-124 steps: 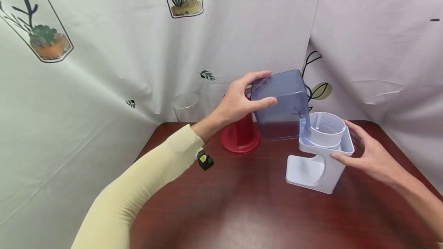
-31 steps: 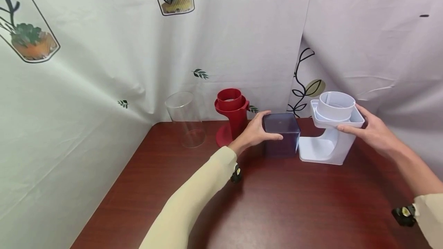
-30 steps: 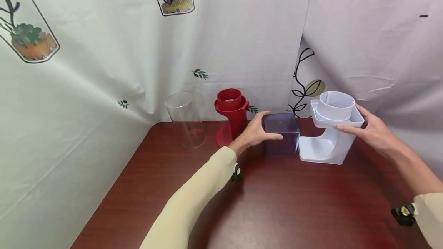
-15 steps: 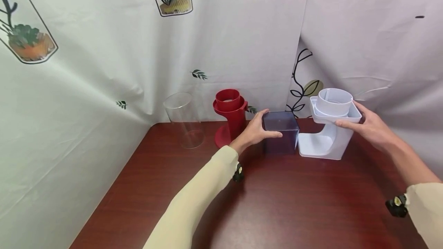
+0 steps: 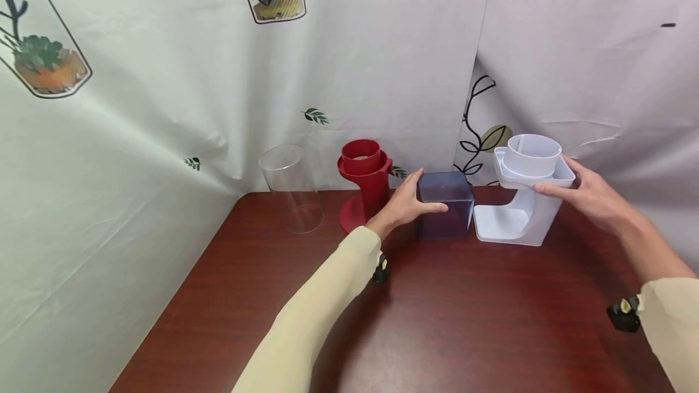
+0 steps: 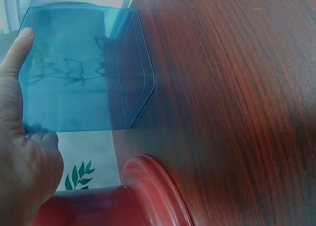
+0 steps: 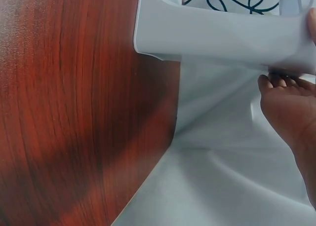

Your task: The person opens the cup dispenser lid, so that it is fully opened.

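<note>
A translucent blue-grey square container stands on the table between the red and white stands. My left hand grips its left side near the top, thumb on the near face, other fingers behind. In the left wrist view the thumb presses flat on the container, which looks bare inside. At right is a white plastic stand with a flat foot, a curved column and a square tray around a round collar. My right hand holds the tray's right corner, thumb in front; its fingers partly hide behind the stand.
A red stand with a round collar and base is just left of the container. Farther left a clear open cylinder stands upright. A printed white cloth hangs right behind the dark red wooden table.
Four seconds ago my left hand held the container tilted in the air against the white stand's tray; now it stands on the table. Container and white stand have since slid slightly back, both hands still gripping.
</note>
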Available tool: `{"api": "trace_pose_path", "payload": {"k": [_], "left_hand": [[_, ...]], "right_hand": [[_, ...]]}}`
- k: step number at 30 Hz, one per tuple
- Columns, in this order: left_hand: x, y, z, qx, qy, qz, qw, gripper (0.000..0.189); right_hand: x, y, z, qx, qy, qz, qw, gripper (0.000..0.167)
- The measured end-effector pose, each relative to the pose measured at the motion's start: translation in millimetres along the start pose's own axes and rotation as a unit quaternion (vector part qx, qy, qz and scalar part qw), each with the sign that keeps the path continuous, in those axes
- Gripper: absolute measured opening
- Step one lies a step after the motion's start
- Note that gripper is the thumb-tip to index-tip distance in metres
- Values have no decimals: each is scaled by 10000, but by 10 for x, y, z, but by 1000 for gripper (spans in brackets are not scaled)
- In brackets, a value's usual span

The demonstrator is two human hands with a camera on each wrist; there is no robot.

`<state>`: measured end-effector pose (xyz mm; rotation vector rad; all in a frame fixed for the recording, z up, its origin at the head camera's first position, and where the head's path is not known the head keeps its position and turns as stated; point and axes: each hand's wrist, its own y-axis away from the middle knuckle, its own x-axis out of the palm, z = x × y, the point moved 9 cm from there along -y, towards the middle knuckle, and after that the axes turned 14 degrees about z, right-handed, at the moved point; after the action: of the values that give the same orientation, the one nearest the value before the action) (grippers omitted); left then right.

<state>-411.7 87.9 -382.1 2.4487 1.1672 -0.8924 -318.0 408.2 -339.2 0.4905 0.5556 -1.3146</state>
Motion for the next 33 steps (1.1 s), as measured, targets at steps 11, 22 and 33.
{"api": "trace_pose_path", "payload": {"k": [11, 22, 33], "left_hand": [[24, -1, -17, -128, 58, -98, 9999, 111], [134, 87, -116, -522, -1094, -362, 9920, 112], [17, 582, -164, -177, -797, -175, 9965, 105]], "right_hand": [[-4, -30, 2, 25, 6, 8, 10000, 94], [-39, 34, -13, -128, 442, -619, 9970, 78], [88, 260, 59, -646, -344, -1079, 9915, 91]]}}
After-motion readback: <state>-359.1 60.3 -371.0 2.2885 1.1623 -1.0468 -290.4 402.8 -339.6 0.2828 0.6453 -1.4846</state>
